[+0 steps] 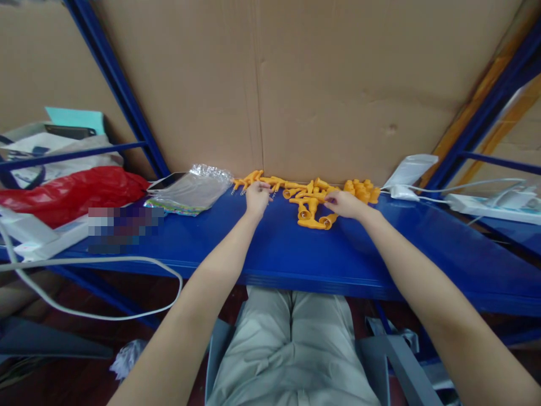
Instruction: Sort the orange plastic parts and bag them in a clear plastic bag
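A person's two bare hands work among yellow parts on a blue table (291, 262). The left hand (257, 198) is bent over the corkscrews (253, 177), whose metal spirals show on both sides of its fingers; whether those fingers pinch one or only rest there, I cannot tell. The right hand (341, 204) has its fingertips curled in against the T-pieces (311, 207), which lie just to its left, some with hollow ends facing the person; whether it pinches one is also unclear. Beyond and right of that hand stands a tight yellow cluster (361, 188) by the cardboard wall (316, 101). Left of the left hand lies a clear plastic bag (196, 189); well right of the right hand is a white power strip (486, 206).

For good handling, a corkscrew seems best taken by its yellow handle, clear of the spiral tip, and a T-piece by its bar, leaving the hollow end free. The parts lie close, so small, light finger movements should avoid knocking neighbours.
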### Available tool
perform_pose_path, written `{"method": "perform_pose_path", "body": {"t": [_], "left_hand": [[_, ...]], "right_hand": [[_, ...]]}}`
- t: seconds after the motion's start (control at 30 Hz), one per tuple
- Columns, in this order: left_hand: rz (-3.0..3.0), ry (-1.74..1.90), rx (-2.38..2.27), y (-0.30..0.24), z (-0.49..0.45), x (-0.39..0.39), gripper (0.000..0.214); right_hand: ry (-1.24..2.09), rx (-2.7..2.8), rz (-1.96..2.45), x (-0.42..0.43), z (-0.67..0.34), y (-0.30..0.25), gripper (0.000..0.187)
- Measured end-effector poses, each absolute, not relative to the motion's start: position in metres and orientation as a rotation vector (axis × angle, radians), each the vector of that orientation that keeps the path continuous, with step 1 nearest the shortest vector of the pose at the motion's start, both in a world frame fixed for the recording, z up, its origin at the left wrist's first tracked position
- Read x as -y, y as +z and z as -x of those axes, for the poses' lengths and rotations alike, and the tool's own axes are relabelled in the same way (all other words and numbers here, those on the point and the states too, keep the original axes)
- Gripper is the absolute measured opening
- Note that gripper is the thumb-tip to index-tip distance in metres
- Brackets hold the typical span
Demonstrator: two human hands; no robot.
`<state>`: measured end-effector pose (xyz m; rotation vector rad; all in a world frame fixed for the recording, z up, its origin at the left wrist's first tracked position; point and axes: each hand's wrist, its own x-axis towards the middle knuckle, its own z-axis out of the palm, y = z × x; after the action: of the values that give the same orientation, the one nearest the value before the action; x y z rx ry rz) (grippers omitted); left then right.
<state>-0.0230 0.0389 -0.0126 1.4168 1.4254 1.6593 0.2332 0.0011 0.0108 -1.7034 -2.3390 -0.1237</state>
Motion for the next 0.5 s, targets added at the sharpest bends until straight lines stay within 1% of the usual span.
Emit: {"method": "perform_pose_path", "body": {"t": [0.13, 0.23, 0.33, 0.4, 0.5], "left_hand": [[-1.827, 1.336, -1.522, -0.015, 0.021, -0.034, 0.021], [-2.183, 1.083, -1.463, -0.022, 0.012, -0.028, 0.032], [-2.356, 0.995, -1.214, -0.032, 0.0, -0.022, 0.044], [-2.422, 0.979, -1.077, -0.036, -0.006, -0.02, 0.046], [-2.515, 0.899, -1.002, -0.036, -0.01, -0.019, 0.048]], "right_hand": [[-0.055, 2.26, 1.828, -0.004, -0.249, 0.004, 0.03], [-0.004, 2.277, 1.849, -0.005, -0.249, 0.004, 0.029], [0.007, 2.308, 1.844, -0.005, -0.245, 0.001, 0.028], [0.009, 2.328, 1.833, -0.006, -0.244, -0.003, 0.029], [-0.041, 2.36, 1.761, -0.01, -0.246, -0.01, 0.028]]}}
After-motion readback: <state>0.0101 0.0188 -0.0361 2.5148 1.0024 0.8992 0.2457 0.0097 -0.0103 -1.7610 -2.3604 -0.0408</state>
